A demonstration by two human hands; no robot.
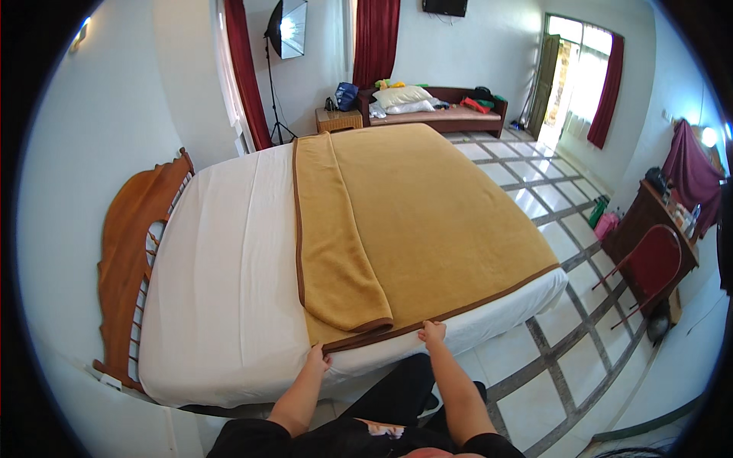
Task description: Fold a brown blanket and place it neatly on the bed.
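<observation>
A mustard-yellow blanket (435,200) with brown edging covers much of the bed. Its left part is folded back on itself, leaving a loose, wavy fold (338,269). My left hand (319,359) grips the blanket's near corner, by the brown edging. Further right along that same edge, my right hand (432,332) pinches the edging between thumb and fingers. Beneath lies a white fitted sheet (223,275), bare towards the headboard and down the near side of the mattress.
A carved wooden headboard (129,252) stands at the left. Beyond the bed are a wicker side table (339,120), a softbox light (292,31) and a wooden daybed (452,123) with pillows. At right, a red chair (655,263) stands by a desk (630,235) on the tiled floor.
</observation>
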